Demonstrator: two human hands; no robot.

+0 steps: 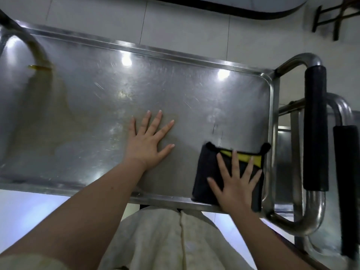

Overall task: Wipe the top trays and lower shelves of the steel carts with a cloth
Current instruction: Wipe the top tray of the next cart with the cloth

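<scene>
The steel cart's top tray (pixel 97 98) fills most of the view, scratched and shiny, with a yellowish smear toward its left end. A folded black cloth (pixel 206 172) with a yellow patch lies in the tray's near right corner. My right hand (pixel 235 184) presses flat on the cloth with fingers spread. My left hand (pixel 148 141) rests flat on the bare tray near the middle, fingers spread and holding nothing. The lower shelves are hidden under the tray.
The cart's steel handle with a black foam grip (pixel 315 129) stands at the right end. A second cart's handle (pixel 346 184) sits just beyond it. A dark wooden stool (pixel 331 18) stands on the tiled floor at top right.
</scene>
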